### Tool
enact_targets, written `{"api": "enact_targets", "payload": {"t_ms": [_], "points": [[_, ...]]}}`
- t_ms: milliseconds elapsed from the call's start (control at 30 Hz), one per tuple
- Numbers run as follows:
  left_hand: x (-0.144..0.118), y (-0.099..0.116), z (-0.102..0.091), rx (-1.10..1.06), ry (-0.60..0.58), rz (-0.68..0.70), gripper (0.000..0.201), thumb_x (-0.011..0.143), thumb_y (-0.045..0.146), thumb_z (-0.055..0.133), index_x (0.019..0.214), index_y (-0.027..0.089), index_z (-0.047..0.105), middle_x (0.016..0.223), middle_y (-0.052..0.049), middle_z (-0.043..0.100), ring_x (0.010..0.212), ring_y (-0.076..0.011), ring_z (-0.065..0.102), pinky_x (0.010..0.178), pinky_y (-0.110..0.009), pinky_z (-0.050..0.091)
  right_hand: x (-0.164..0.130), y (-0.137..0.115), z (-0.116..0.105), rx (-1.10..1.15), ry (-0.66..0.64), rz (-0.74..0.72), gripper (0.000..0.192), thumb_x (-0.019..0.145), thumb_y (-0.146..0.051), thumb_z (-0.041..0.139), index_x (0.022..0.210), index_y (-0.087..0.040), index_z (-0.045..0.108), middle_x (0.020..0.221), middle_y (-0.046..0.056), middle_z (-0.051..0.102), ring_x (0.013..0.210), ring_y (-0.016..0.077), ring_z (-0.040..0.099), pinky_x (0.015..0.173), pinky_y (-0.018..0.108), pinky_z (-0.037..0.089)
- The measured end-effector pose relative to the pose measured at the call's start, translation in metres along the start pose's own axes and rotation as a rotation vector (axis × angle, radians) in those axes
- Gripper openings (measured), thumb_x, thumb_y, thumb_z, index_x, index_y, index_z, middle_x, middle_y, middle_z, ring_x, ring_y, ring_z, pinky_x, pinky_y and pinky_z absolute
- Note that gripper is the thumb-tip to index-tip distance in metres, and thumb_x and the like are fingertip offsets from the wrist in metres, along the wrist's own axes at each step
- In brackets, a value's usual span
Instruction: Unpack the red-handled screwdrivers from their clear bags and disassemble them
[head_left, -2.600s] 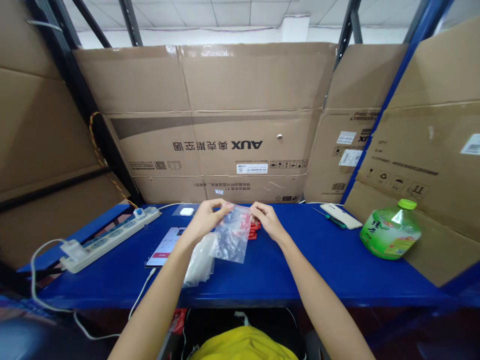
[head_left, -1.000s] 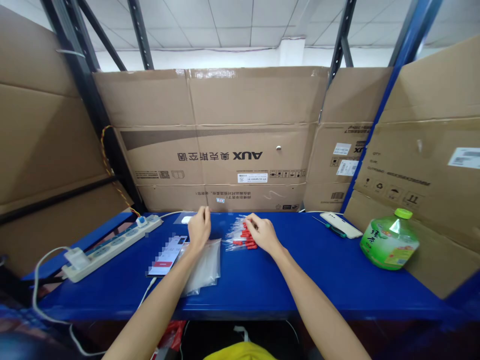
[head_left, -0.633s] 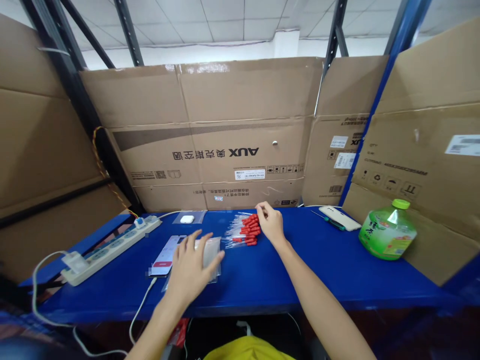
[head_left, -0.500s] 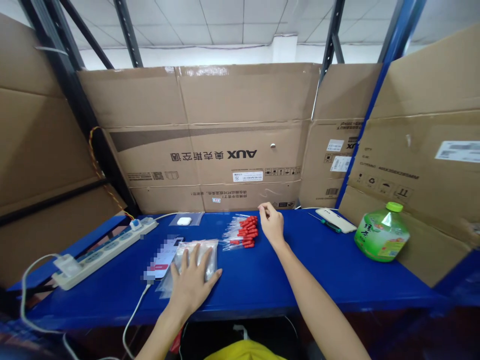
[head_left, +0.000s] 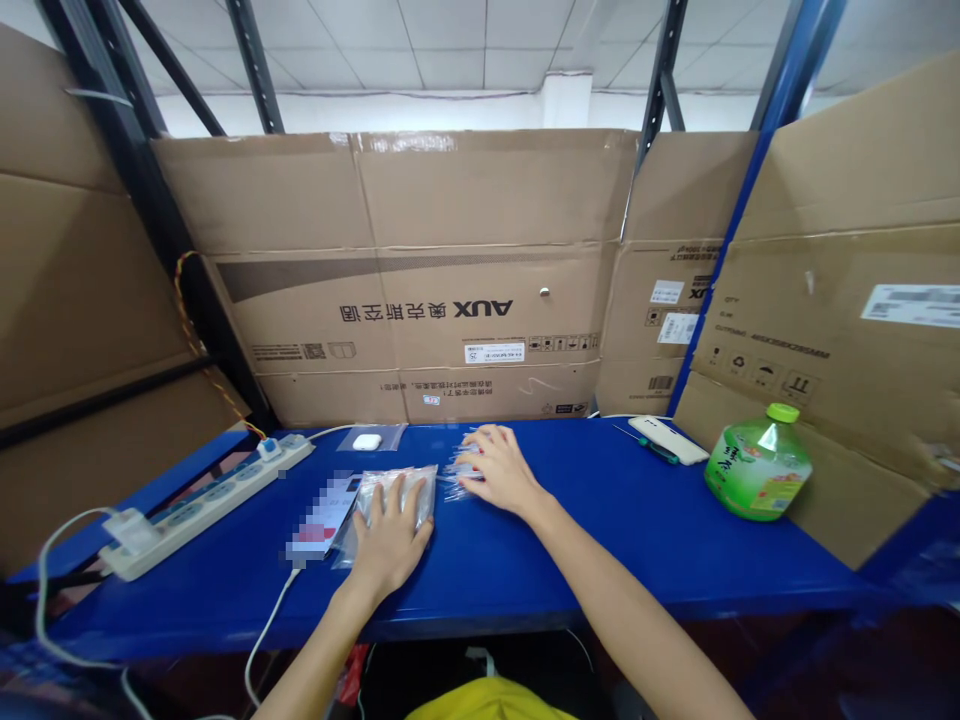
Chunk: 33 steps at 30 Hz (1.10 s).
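the left hand (head_left: pixel 391 530) lies flat and open on the stack of clear bags (head_left: pixel 390 496), just right of the phone (head_left: pixel 322 512). the right hand (head_left: pixel 496 470), fingers spread and gripping nothing, covers the packets (head_left: pixel 454 470) right of that stack. best to press the stack firmly and peel one bag by its edge.

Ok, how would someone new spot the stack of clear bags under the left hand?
On the blue shelf, between the phone and the right hand, the stack of clear bags lies flat under the left hand. Unlike its neighbours, it is see-through.
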<state>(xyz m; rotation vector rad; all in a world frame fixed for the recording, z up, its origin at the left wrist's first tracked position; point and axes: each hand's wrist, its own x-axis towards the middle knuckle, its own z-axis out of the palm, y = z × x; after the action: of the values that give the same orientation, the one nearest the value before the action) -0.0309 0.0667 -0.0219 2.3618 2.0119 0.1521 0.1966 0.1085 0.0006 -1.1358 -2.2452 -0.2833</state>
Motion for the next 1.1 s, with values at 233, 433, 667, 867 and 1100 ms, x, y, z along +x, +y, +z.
{"api": "enact_targets", "payload": {"t_ms": [233,433,667,867,1100], "points": [[0.016,0.001,0.004,-0.012,0.013,-0.01,0.065,0.097,0.045,0.033,0.159,0.028,0.028,0.168,-0.009,0.016,0.153,-0.0429,0.01,0.113,-0.07,0.021,0.005,-0.01,0.024,-0.122,-0.128,-0.022,0.008,0.091,-0.027,0.066,0.092,-0.023,0.073,0.121,0.008,0.062,0.124,0.0283,0.042,0.106,0.049,0.028],[0.027,-0.004,0.008,-0.086,0.031,0.01,0.069,0.097,0.048,0.035,0.161,0.027,0.021,0.167,-0.01,0.02,0.153,-0.0422,0.013,0.113,-0.072,0.019,0.002,-0.002,0.016,-0.123,-0.133,0.022,0.011,0.09,-0.022,0.064,0.087,-0.022,0.074,0.12,0.007,0.063,0.119,0.0264,0.044,0.102,0.046,0.031],[0.02,-0.003,0.007,-0.143,0.287,0.05,0.071,0.089,0.064,0.051,0.146,0.023,0.05,0.166,-0.013,0.021,0.153,-0.0439,0.009,0.114,-0.074,0.012,0.002,-0.001,0.01,-0.132,-0.164,0.019,0.008,0.087,-0.026,0.069,0.086,-0.021,0.074,0.123,0.007,0.063,0.12,0.0277,0.044,0.1,0.045,0.032],[0.022,-0.002,-0.006,-0.292,0.377,0.057,0.051,0.102,0.049,0.03,0.142,0.028,0.054,0.16,-0.008,0.037,0.153,-0.0322,0.018,0.119,-0.068,0.002,0.002,0.0,0.012,-0.147,-0.157,-0.012,0.009,0.088,-0.022,0.066,0.083,-0.02,0.074,0.123,0.009,0.063,0.122,0.0288,0.044,0.098,0.046,0.034],[0.022,-0.007,-0.014,-0.551,0.332,0.097,0.051,0.104,0.044,0.023,0.144,0.026,0.048,0.15,-0.006,0.051,0.145,-0.0248,0.036,0.124,-0.058,0.007,0.001,0.001,0.007,-0.115,-0.141,-0.017,0.01,0.087,-0.02,0.065,0.085,-0.021,0.074,0.122,0.008,0.064,0.121,0.0281,0.044,0.099,0.046,0.035]]}}
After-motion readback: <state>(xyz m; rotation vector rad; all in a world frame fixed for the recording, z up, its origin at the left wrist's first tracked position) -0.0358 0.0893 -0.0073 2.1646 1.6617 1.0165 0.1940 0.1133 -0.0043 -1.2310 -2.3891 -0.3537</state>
